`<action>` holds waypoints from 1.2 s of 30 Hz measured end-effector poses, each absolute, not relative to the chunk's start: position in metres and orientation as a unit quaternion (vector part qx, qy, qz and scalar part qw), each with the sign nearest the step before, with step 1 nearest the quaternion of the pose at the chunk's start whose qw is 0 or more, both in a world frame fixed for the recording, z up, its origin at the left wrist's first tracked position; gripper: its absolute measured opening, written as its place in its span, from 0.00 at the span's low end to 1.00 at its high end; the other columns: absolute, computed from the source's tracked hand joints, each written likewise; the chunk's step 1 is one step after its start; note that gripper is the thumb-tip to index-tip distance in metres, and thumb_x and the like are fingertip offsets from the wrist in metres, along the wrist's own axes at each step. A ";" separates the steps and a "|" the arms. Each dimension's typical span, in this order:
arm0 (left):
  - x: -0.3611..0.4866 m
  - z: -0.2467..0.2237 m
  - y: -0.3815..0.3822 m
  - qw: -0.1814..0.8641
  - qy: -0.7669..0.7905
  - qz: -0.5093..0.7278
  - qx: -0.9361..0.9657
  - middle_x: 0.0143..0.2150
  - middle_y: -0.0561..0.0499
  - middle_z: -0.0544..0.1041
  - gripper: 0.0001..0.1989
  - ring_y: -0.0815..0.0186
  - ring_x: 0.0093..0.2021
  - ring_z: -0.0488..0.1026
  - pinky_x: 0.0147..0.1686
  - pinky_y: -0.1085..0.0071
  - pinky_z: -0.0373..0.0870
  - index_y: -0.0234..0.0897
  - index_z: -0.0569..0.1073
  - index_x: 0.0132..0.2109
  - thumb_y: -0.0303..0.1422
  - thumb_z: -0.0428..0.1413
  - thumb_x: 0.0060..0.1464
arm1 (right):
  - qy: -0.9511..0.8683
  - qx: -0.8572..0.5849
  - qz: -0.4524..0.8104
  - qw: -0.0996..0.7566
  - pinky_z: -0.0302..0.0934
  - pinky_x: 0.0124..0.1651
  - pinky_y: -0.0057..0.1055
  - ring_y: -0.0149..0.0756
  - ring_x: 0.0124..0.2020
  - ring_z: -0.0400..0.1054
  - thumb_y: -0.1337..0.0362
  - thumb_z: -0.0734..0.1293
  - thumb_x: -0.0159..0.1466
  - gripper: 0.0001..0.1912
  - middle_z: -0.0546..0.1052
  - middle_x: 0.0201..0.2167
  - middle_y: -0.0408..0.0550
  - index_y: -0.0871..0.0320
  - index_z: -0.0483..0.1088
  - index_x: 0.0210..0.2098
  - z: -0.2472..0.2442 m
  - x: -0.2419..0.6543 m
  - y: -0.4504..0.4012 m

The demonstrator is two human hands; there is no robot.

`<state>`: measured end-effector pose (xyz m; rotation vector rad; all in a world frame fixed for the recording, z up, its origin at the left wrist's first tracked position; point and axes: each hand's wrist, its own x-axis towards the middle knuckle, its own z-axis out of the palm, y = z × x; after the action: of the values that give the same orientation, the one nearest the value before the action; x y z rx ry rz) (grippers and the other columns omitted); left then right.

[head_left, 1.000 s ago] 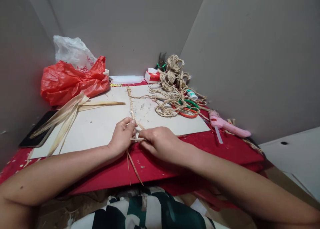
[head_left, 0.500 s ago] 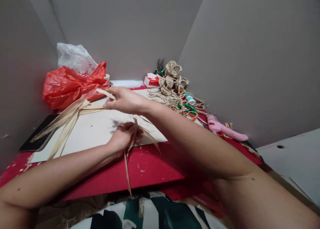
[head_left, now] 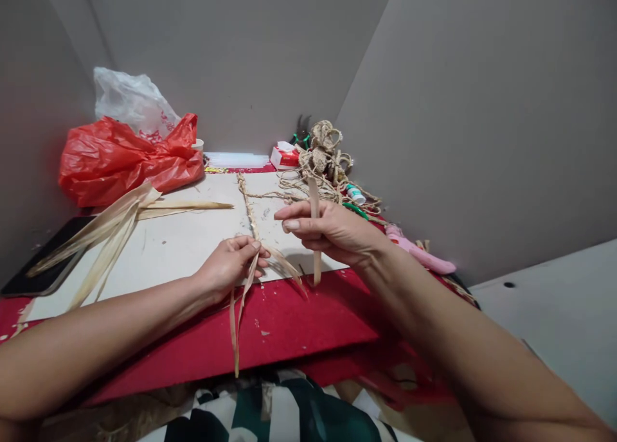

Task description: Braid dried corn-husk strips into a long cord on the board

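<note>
Nearest: loose tan fibre strands [head_left: 234, 326] over red cloth [head_left: 299, 326] edge. L hand [head_left: 236, 259] pinching near end of thin tan plaited cord [head_left: 249, 212]. R hand [head_left: 335, 231], raised just R of it, grips flat pale strip [head_left: 317, 268] loosely b/w fingers. Cord runs back across flat white board [head_left: 193, 239]. Far: crumpled red plastic bag [head_left: 135, 162], back L; knotted tan twine heap [head_left: 321, 156], back R.
</note>
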<state>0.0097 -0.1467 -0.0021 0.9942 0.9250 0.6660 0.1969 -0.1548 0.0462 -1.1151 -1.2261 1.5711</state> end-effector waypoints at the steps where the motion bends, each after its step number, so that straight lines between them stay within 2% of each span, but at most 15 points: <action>1: 0.010 -0.002 -0.147 0.728 0.417 0.302 0.453 0.24 0.51 0.72 0.09 0.76 0.20 0.67 0.23 0.79 0.66 0.30 0.69 0.30 0.31 0.52 0.56 | -0.481 -0.443 0.629 0.421 0.31 0.18 0.23 0.18 0.15 0.42 0.67 0.73 0.47 0.13 0.66 0.19 0.39 0.61 0.74 0.34 0.044 0.198 -0.157; 9: 0.009 -0.004 -0.145 0.738 0.405 0.306 0.444 0.25 0.51 0.72 0.09 0.75 0.21 0.68 0.24 0.78 0.67 0.30 0.70 0.30 0.29 0.52 0.56 | -0.457 -0.463 0.612 0.451 0.32 0.18 0.23 0.18 0.16 0.45 0.67 0.74 0.46 0.16 0.68 0.22 0.40 0.59 0.74 0.35 0.031 0.208 -0.165; 17: 0.008 -0.002 -0.143 0.753 0.391 0.303 0.434 0.26 0.49 0.73 0.07 0.73 0.25 0.70 0.25 0.77 0.67 0.30 0.71 0.29 0.28 0.53 0.55 | -0.461 -0.493 0.588 0.445 0.33 0.19 0.23 0.19 0.18 0.45 0.67 0.73 0.46 0.17 0.66 0.25 0.39 0.58 0.73 0.36 0.027 0.211 -0.165; 21: 0.008 -0.002 -0.142 0.759 0.390 0.294 0.430 0.27 0.49 0.74 0.06 0.72 0.26 0.71 0.26 0.77 0.66 0.30 0.71 0.29 0.28 0.54 0.54 | -0.473 -0.516 0.556 0.447 0.36 0.19 0.23 0.19 0.18 0.48 0.70 0.71 0.45 0.18 0.71 0.32 0.43 0.59 0.72 0.37 0.028 0.208 -0.165; 24: 0.007 -0.003 -0.140 0.764 0.383 0.288 0.431 0.27 0.49 0.74 0.06 0.72 0.26 0.71 0.26 0.77 0.66 0.30 0.71 0.30 0.28 0.54 0.54 | -0.515 -0.548 0.516 0.410 0.39 0.19 0.24 0.20 0.18 0.48 0.65 0.69 0.49 0.16 0.72 0.32 0.45 0.60 0.72 0.38 0.027 0.203 -0.166; 27: 0.006 -0.005 -0.138 0.773 0.368 0.285 0.432 0.26 0.50 0.74 0.05 0.74 0.25 0.71 0.26 0.78 0.65 0.30 0.71 0.31 0.28 0.54 0.54 | -0.593 -0.550 0.479 0.340 0.46 0.22 0.24 0.23 0.21 0.54 0.59 0.68 0.52 0.17 0.72 0.28 0.45 0.63 0.72 0.39 0.025 0.194 -0.166; 29: 0.006 -0.006 -0.137 0.780 0.357 0.280 0.431 0.26 0.50 0.74 0.05 0.74 0.24 0.70 0.26 0.78 0.66 0.31 0.71 0.31 0.27 0.54 0.54 | -0.642 -0.527 0.472 0.295 0.49 0.25 0.24 0.25 0.23 0.57 0.57 0.68 0.54 0.17 0.72 0.26 0.44 0.63 0.73 0.37 0.023 0.189 -0.165; 31: 0.005 -0.006 -0.136 0.784 0.352 0.271 0.433 0.26 0.50 0.75 0.04 0.74 0.23 0.70 0.25 0.77 0.66 0.32 0.70 0.31 0.28 0.54 0.53 | -0.670 -0.516 0.465 0.263 0.49 0.26 0.24 0.25 0.22 0.56 0.56 0.66 0.55 0.15 0.69 0.22 0.42 0.64 0.73 0.34 0.021 0.186 -0.163; 33: 0.004 -0.007 -0.136 0.783 0.353 0.257 0.442 0.23 0.51 0.72 0.05 0.75 0.19 0.67 0.20 0.78 0.62 0.32 0.69 0.30 0.28 0.54 0.53 | -0.684 -0.520 0.449 0.246 0.47 0.25 0.24 0.25 0.20 0.53 0.56 0.65 0.56 0.15 0.65 0.19 0.40 0.64 0.73 0.31 0.019 0.186 -0.160; 36: 0.004 -0.006 -0.136 0.778 0.363 0.235 0.456 0.14 0.58 0.61 0.09 0.79 0.12 0.52 0.13 0.81 0.46 0.32 0.67 0.26 0.28 0.53 0.53 | -0.697 -0.527 0.424 0.238 0.47 0.24 0.25 0.25 0.20 0.51 0.59 0.63 0.57 0.13 0.63 0.18 0.39 0.63 0.73 0.31 0.017 0.187 -0.159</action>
<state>0.0040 -0.1365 -0.0059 0.9863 0.7857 0.5078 0.1869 -0.1585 0.0170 -1.4446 -1.9084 1.1613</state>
